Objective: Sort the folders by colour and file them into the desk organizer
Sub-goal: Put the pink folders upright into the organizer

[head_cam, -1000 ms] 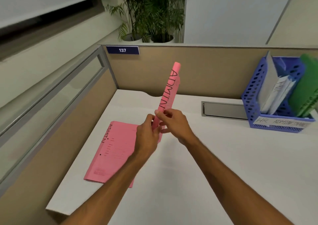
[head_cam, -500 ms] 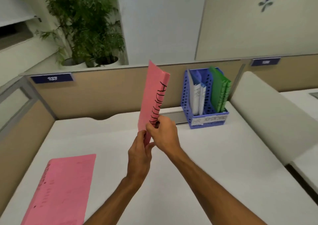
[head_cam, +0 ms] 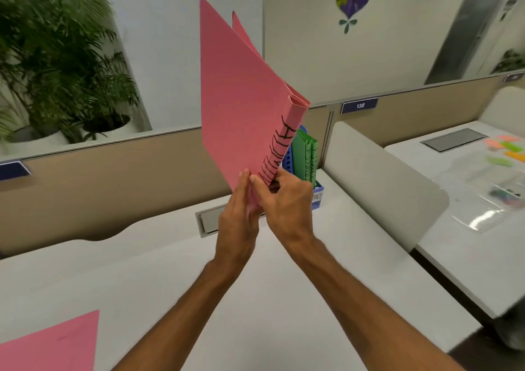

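Note:
I hold a pink folder [head_cam: 238, 106] upright above the desk, its spine with black handwritten letters turned to the right. My left hand [head_cam: 237, 223] pinches its bottom corner from the left and my right hand [head_cam: 287, 203] grips the spine's lower end. Behind the folder stands the blue perforated desk organizer [head_cam: 316, 196], mostly hidden, with green folders [head_cam: 308, 157] upright in it. A second pink folder [head_cam: 54, 345] lies flat at the desk's near left corner.
A tan partition [head_cam: 99, 189] runs along the back of the white desk [head_cam: 142, 285], with a grey cable hatch [head_cam: 207, 223] in front of it. A rounded divider [head_cam: 380, 183] separates a neighbouring desk with coloured notes [head_cam: 505, 149]. Potted plants [head_cam: 56, 72] stand behind the partition.
The view has swung right and the held pink folder has risen and come closer, now covering most of the organizer. The flat pink folder has slid to the bottom-left corner of view.

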`<state>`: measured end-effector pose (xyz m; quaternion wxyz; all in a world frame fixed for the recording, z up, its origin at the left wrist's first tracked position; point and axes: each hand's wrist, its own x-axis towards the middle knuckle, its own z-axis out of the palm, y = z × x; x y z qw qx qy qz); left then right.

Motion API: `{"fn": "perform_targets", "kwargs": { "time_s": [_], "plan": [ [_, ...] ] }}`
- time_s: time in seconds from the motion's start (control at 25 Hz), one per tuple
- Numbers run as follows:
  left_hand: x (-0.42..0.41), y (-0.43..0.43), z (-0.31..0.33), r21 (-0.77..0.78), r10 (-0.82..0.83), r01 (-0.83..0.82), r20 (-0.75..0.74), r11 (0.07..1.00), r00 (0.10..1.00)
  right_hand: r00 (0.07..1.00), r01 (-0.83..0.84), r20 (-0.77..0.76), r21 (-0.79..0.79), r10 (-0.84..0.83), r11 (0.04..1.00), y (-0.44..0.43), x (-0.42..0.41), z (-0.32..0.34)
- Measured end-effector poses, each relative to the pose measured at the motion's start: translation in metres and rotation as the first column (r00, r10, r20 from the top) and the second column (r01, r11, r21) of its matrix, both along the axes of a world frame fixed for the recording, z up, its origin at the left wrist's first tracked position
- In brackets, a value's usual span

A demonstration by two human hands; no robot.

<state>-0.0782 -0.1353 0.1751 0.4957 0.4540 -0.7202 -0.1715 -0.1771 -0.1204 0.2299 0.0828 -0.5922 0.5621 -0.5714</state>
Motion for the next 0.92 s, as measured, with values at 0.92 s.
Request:
{"fn": "perform_targets", "kwargs": {
  "time_s": [0.92],
  "plan": [
    [-0.172, -0.227, -0.021, 0.056, 0.193, -0.253, 0.495, 0.966, 0.847, 0.97, -0.091, -0.231, -0.088, 0.068, 0.992, -0.236, -0.215, -0.05]
  ]
}}
